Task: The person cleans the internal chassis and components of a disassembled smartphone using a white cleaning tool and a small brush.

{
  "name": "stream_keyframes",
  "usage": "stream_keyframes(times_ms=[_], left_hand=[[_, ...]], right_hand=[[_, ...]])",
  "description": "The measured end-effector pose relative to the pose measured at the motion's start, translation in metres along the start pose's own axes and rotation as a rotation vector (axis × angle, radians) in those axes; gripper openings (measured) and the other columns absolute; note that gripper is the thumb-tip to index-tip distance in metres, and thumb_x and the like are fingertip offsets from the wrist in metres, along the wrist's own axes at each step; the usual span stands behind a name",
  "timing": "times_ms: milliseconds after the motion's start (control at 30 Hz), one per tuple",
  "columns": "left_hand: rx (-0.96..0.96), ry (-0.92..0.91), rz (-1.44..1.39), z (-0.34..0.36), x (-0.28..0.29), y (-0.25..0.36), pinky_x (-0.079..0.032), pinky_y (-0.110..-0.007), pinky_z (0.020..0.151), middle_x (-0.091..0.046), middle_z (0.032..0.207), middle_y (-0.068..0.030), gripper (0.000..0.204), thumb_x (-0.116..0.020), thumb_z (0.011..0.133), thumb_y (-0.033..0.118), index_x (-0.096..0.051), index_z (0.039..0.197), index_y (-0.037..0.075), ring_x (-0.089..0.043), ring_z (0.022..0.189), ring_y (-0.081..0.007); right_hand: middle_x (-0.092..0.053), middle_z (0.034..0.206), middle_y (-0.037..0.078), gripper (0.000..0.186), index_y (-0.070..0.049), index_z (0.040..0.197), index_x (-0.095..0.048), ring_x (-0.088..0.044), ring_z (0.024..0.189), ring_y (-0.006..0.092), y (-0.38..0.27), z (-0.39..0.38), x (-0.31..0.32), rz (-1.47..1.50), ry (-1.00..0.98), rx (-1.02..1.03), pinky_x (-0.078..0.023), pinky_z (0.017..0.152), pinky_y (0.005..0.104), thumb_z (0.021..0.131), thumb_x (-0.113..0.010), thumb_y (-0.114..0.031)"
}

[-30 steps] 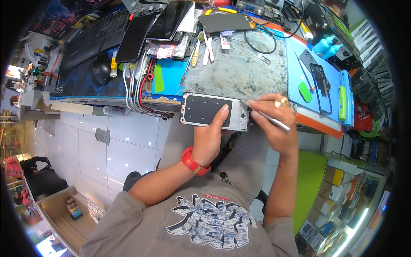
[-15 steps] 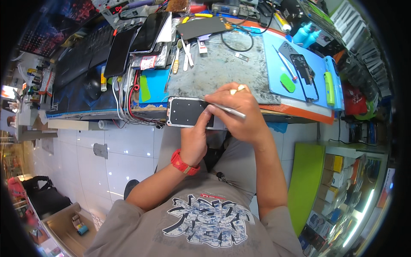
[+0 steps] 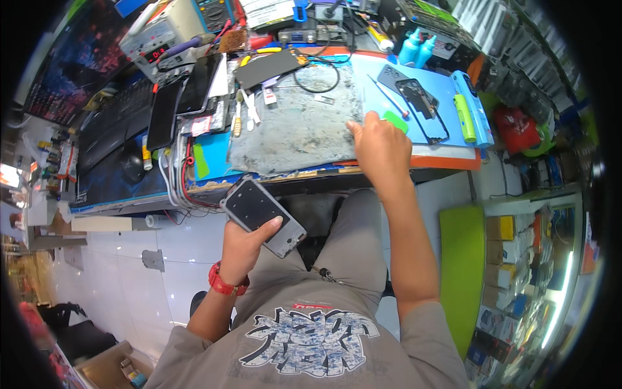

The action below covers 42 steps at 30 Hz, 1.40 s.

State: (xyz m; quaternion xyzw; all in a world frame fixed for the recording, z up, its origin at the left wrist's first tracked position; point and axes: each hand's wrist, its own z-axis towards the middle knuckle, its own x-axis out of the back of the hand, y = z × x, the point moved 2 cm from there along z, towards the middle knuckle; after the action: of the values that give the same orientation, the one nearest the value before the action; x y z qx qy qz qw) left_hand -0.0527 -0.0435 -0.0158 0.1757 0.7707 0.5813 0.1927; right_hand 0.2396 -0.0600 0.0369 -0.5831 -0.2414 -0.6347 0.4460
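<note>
My left hand (image 3: 245, 249) grips a phone frame (image 3: 258, 214) with a black inner sheet and a silver rim, thumb pressed on its face. It is tilted above my lap, off the bench's front edge. My right hand (image 3: 383, 146) is at the right edge of the grey work mat (image 3: 291, 133), fingers curled down and thumb pointing left. What its fingertips hold, if anything, is hidden. Just beyond it lies a green flat piece (image 3: 396, 121), partly covered by the hand. A thin blue-white tool (image 3: 387, 96) and an opened phone housing (image 3: 422, 110) lie on the blue sheet (image 3: 450, 126).
On the left are two black phones (image 3: 164, 115), a keyboard (image 3: 116, 123), a mouse (image 3: 134, 165) and bundled cables. Brushes, a dark flat panel (image 3: 265, 68) and a cable loop sit at the mat's far side. Blue bottles (image 3: 409, 47) stand at the back right.
My left hand has lowered and turned the phone frame toward my lap. My right hand has left it and moved right over the mat; the silver pen-like tool it held no longer shows.
</note>
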Motion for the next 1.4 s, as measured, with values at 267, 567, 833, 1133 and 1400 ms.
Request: stream_keyframes(times_ms=[267,567,833,1133,1400], left_hand=[[0.172,-0.008,-0.287,-0.015,0.017,-0.014,-0.056,-0.029,0.087,-0.075,0.112,-0.0076,0.025,-0.068,0.105,0.015,-0.068,0.122,-0.003,-0.069,0.097,-0.0105],[0.069,0.037,-0.224,-0.027,0.022,0.001,-0.055,-0.029,0.09,-0.073,0.116,-0.0053,0.027,-0.067,0.106,0.015,-0.066,0.127,-0.002,-0.066,0.102,-0.009],[0.046,-0.04,-0.241,-0.024,0.021,0.004,-0.052,-0.028,0.096,-0.069,0.122,-0.0032,0.032,-0.063,0.109,0.016,-0.06,0.135,-0.001,-0.063,0.11,-0.0076],[0.206,-0.222,-0.231,-0.022,0.007,-0.001,-0.053,-0.028,0.096,-0.07,0.122,-0.0041,0.035,-0.063,0.109,0.017,-0.058,0.138,-0.002,-0.064,0.109,-0.0088],[0.184,-0.296,-0.106,-0.029,-0.006,-0.003,-0.055,-0.028,0.09,-0.071,0.117,-0.0038,0.031,-0.062,0.109,0.017,-0.061,0.134,-0.002,-0.063,0.103,-0.0064]], right_hand=[[-0.072,0.086,0.018,0.029,-0.002,0.101,-0.072,-0.072,0.083,0.0376,-0.042,-0.02,0.006,0.129,0.216,0.221,-0.056,0.073,0.0479,0.098,-0.073,-0.031],[-0.072,0.094,0.024,0.017,0.0,0.099,-0.067,-0.073,0.089,0.0433,-0.144,0.053,-0.057,0.391,0.048,0.416,-0.057,0.077,0.0535,0.092,-0.071,-0.015],[-0.072,0.1,0.032,0.02,0.007,0.104,-0.067,-0.068,0.104,0.0504,-0.113,0.049,-0.024,0.408,-0.145,0.29,-0.052,0.094,0.0553,0.092,-0.058,-0.007],[-0.066,0.091,0.023,0.018,-0.001,0.103,-0.065,-0.064,0.092,0.0458,-0.024,-0.042,0.034,0.573,-0.255,0.149,-0.049,0.082,0.0513,0.106,-0.054,-0.015],[-0.063,0.082,0.016,0.016,-0.003,0.096,-0.067,-0.063,0.075,0.037,-0.009,-0.095,0.018,0.659,-0.165,0.33,-0.049,0.068,0.0448,0.104,-0.063,-0.017]])
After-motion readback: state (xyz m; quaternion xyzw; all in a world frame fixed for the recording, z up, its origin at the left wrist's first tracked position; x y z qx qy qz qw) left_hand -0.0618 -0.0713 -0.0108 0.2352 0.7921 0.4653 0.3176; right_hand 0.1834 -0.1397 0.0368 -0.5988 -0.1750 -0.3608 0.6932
